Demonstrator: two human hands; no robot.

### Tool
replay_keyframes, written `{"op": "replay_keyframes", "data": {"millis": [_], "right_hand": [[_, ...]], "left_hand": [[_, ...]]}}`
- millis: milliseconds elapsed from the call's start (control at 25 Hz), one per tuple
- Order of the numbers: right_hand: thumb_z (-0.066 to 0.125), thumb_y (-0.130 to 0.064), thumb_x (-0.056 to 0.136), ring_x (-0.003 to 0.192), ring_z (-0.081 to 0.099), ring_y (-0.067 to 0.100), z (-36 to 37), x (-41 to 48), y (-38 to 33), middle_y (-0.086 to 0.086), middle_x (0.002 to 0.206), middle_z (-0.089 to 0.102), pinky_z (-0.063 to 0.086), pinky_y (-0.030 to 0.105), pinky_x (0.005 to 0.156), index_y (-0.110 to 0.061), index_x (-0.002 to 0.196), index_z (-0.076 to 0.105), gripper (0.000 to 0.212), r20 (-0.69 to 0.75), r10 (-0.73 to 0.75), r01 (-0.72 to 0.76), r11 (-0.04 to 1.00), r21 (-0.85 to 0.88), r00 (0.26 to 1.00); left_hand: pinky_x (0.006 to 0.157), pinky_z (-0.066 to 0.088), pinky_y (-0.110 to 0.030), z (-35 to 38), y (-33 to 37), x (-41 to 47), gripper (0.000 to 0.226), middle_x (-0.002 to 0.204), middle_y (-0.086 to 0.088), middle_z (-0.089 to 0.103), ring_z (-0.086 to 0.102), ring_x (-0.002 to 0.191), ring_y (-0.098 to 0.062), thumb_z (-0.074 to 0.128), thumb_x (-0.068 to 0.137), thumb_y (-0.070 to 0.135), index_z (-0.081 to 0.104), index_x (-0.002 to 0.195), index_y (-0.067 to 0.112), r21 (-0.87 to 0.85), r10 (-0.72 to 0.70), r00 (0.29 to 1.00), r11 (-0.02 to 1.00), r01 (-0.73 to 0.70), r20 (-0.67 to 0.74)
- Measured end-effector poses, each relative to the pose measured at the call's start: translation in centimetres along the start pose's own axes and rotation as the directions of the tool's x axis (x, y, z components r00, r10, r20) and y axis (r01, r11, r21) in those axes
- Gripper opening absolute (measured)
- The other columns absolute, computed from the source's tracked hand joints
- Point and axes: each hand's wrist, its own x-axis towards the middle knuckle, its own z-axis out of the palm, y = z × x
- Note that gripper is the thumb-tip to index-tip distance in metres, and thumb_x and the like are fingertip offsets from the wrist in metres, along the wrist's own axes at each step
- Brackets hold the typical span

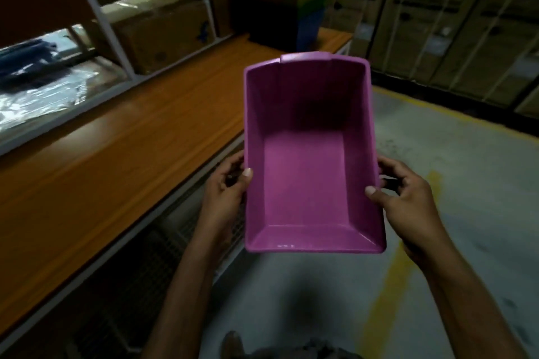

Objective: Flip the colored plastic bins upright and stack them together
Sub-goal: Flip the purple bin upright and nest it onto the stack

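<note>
Warehouse: stacked cartons (455,23), shelving (110,35)

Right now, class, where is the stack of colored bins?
In the head view, the stack of bins stands at the far end of the orange table, beyond the purple bin held in both hands, with cardboard boxes to its left.

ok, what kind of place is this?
Probably a warehouse or stockroom: strapped cardboard cartons stacked along the wall, white metal shelving holding boxes, and a yellow floor line on bare concrete.
</note>
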Motion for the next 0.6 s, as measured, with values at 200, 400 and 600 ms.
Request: {"op": "replay_keyframes", "data": {"millis": [200, 400, 600], "right_hand": [[0.055, 0.017, 0.092, 0.077, 0.064, 0.01, -7.4, 5.9, 1.8, 0.0, 0.099, 0.069, 0.054, 0.014, 0.057, -0.017, 0.128, 0.063, 0.05, -0.049, 0.229, -0.224, 0.971, 0.085, 0.972], [0.054, 0.013, 0.094, 0.079, 0.062, 0.012, -12.3, 14.6, 3.1, 0.001, 0.094, 0.067, 0.051, 0.028, 0.067, -0.012, 0.111, 0.066, 0.032, -0.018, 0.467, -0.46, 0.876, 0.141, 0.884], [0.057, 0.009, 0.094, 0.09, 0.064, 0.017, -14.9, 23.7, 3.1, 0.004, 0.099, 0.07, 0.053, 0.04, 0.087, -0.013, 0.105, 0.07, 0.028, -0.058, 0.511, -0.49, 0.847, 0.205, 0.858]], "left_hand": [[0.075, 0.061, -0.032, 9.1, 0.3, 6.3, 0.031, 0.116, -0.005, 0.074, 0.073, 0.1, -0.024, 0.064, 0.097, 0.02, 0.066, 0.127, 0.016, 0.104, -0.118, 0.988, 0.989, 0.108, 0.095], [0.058, 0.055, -0.027, 16.4, 0.1, 15.5, 0.017, 0.097, -0.006, 0.076, 0.072, 0.08, -0.02, 0.068, 0.095, 0.024, 0.073, 0.109, 0.016, 0.203, -0.2, 0.964, 0.965, 0.163, 0.174], [0.066, 0.056, -0.033, 22.7, 0.9, 25.5, 0.012, 0.096, -0.007, 0.076, 0.072, 0.088, -0.026, 0.067, 0.095, 0.026, 0.073, 0.104, 0.02, 0.219, -0.239, 0.939, 0.958, 0.187, 0.245]]}}
